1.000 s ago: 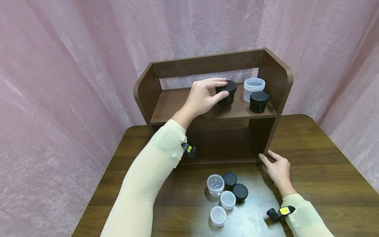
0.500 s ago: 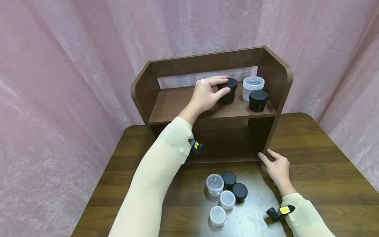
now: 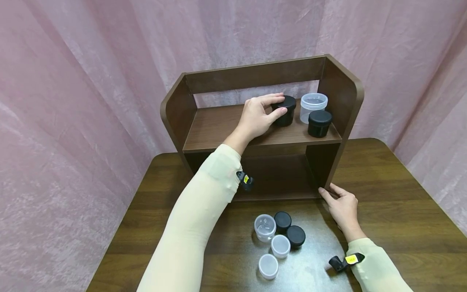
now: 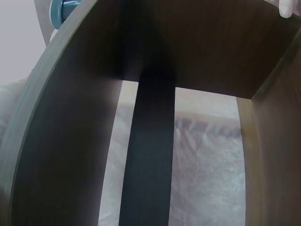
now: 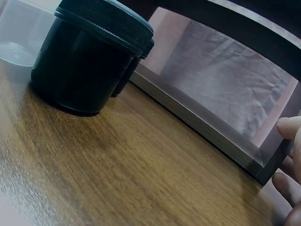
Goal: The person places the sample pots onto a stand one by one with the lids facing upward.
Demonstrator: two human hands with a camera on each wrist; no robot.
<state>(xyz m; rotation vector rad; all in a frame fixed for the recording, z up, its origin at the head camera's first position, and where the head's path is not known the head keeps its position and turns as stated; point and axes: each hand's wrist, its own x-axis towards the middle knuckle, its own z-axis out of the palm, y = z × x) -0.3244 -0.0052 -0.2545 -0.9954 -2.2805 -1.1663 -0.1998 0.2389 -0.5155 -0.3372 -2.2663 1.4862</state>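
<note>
On the upper board of a brown wooden shelf unit (image 3: 219,132), my left hand (image 3: 257,117) grips a black lidded jar (image 3: 288,117) from its left side, thumb in front and fingers at the lid. Just right of that jar stand a clear jar (image 3: 310,113) and a smaller black jar (image 3: 319,125). Down at the unit's front right corner, my right hand (image 3: 343,209) pinches the base of the side panel (image 3: 339,99) between thumb and fingers. One fingertip (image 4: 285,8) peeks into the left wrist view, where the grip itself is out of sight.
Before the shelf, on the wooden table (image 3: 226,251), several jars stand close together: a clear one (image 3: 265,229), black-lidded ones (image 3: 296,236) and small whitish ones (image 3: 268,266). A black jar (image 5: 84,66) looms in the right wrist view. Pink curtain (image 3: 109,61) hangs behind.
My left hand has shifted the black jar a little to the right along the upper board, closer to the clear jar. The right hand keeps its place at the corner.
</note>
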